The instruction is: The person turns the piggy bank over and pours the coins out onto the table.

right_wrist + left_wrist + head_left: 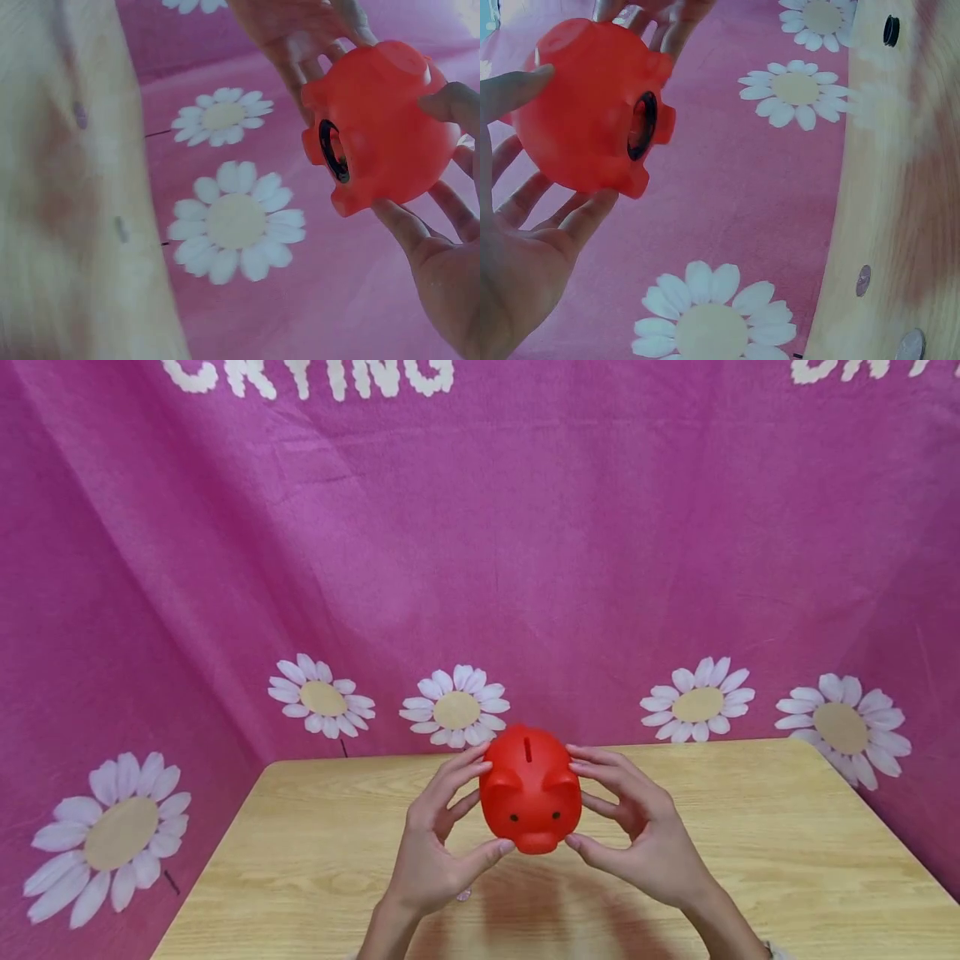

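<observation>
The red piggy bank [531, 793] is found held clear of the tabletop [315, 843], centrally in front of the person, between the left hand [429, 858] and the right hand [654, 847]. Governing relation: the bank lies directly to the right of the left hand and directly to the left of the right hand; both touch it, so neither is nearer. Its long axis, from snout [537, 843] to rump, points toward and away from the person, snout nearest, and the coin slot [527, 749] on its back runs along that line. The body stands roughly upright; the wrist views show the feet and a round hole [642, 126] with a black rim facing down to the tabletop. The hole appears uncovered, judged from the red interior visible through it. Pose of hands: both are raised with wrists low, the fingers spread and curved round the two sides of the bank, the thumbs set at the front on either side of the snout. Each hand grips its own side. On the tabletop below, a round black cap [891, 31] stands well apart from two coins [863, 280], the nearer one cut by the edge of view.
</observation>
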`<state>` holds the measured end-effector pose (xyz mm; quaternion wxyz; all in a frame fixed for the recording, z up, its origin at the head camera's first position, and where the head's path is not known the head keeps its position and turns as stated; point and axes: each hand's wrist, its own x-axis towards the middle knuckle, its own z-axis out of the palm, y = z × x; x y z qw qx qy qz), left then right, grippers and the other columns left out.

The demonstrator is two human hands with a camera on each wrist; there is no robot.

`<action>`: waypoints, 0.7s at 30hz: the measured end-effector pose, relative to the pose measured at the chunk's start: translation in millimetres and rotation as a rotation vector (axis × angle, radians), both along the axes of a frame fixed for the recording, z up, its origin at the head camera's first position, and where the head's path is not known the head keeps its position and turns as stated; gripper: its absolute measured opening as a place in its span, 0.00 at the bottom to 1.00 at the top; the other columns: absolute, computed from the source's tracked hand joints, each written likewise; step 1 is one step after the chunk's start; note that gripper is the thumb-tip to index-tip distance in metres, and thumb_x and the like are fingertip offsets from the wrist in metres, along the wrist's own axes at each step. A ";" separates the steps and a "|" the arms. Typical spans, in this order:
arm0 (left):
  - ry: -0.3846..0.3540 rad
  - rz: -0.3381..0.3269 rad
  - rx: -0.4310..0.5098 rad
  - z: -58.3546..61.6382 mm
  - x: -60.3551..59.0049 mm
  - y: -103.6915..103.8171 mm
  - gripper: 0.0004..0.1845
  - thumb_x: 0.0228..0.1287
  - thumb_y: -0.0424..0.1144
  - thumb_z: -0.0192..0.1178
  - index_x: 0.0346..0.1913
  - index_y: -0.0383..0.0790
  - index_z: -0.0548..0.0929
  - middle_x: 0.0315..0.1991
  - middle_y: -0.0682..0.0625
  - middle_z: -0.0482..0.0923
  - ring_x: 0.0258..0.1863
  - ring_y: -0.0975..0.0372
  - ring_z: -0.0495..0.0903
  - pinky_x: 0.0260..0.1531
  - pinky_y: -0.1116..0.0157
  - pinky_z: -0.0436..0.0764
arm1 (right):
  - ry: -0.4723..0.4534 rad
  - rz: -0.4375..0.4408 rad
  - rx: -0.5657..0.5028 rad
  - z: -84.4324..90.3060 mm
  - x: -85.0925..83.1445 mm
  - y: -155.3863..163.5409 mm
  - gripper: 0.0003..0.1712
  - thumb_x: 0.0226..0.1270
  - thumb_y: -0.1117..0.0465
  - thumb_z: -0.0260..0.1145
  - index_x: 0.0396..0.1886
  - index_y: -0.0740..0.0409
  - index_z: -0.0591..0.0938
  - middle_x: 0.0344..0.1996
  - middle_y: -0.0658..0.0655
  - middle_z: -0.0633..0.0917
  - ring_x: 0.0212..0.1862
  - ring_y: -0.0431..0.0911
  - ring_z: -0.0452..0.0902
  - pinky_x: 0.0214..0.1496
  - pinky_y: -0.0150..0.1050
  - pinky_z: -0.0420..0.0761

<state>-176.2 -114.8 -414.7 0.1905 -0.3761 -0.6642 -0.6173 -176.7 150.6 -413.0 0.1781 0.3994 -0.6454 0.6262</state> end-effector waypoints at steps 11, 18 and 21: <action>-0.125 0.054 -0.044 -2.8 -1.8 1.9 0.38 0.58 0.29 0.77 0.73 0.43 0.78 0.77 0.45 0.73 0.73 0.55 0.76 0.61 0.55 0.88 | -0.137 -0.054 0.060 -3.7 -4.6 2.1 0.41 0.53 0.82 0.78 0.69 0.66 0.79 0.71 0.63 0.77 0.72 0.45 0.76 0.61 0.41 0.89; -0.200 0.103 -0.075 -1.9 -1.2 3.6 0.38 0.61 0.34 0.77 0.74 0.51 0.77 0.75 0.49 0.75 0.71 0.48 0.78 0.59 0.59 0.89 | -0.165 -0.084 0.092 -4.2 -4.8 1.1 0.40 0.57 0.79 0.78 0.71 0.62 0.79 0.70 0.57 0.80 0.70 0.43 0.80 0.58 0.42 0.91; -0.222 0.123 -0.083 -2.2 -1.3 3.8 0.38 0.62 0.36 0.77 0.75 0.52 0.77 0.73 0.48 0.78 0.68 0.45 0.81 0.55 0.59 0.90 | -0.194 -0.125 0.107 -5.0 -4.0 -0.4 0.38 0.60 0.77 0.77 0.71 0.59 0.79 0.69 0.50 0.82 0.66 0.40 0.83 0.56 0.40 0.91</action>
